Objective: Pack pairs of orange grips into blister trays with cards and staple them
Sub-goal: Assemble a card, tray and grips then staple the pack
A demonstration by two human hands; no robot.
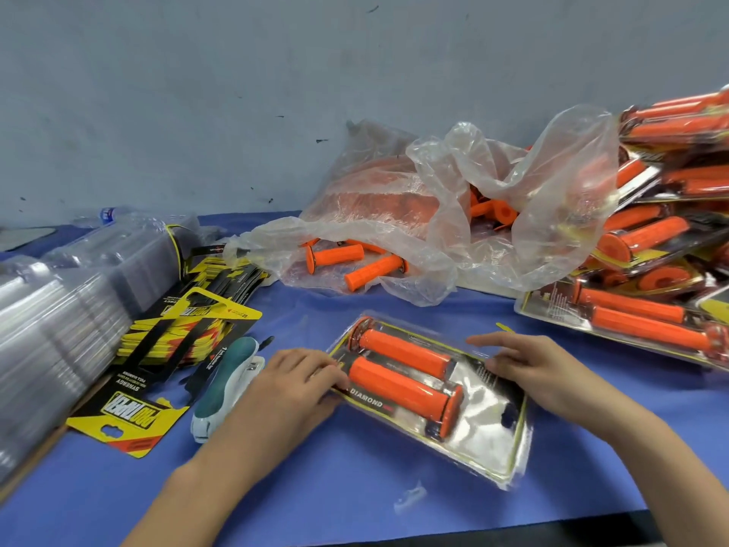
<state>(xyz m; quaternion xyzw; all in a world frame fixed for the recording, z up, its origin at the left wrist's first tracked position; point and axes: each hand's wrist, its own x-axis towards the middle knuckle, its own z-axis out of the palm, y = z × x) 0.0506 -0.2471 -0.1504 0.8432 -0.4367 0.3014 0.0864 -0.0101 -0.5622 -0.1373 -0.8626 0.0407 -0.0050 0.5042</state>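
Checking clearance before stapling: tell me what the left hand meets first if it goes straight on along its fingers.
The left hand touches the left edge of the blister pack now; going on, it would likely bump the nearer orange grip under the clear cover.

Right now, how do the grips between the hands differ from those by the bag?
The packed grips lie parallel in a blister tray; the loose grips lie bare and splayed by the bag. The left hand and right hand touch the tray; nothing touches the loose grips. All are orange.
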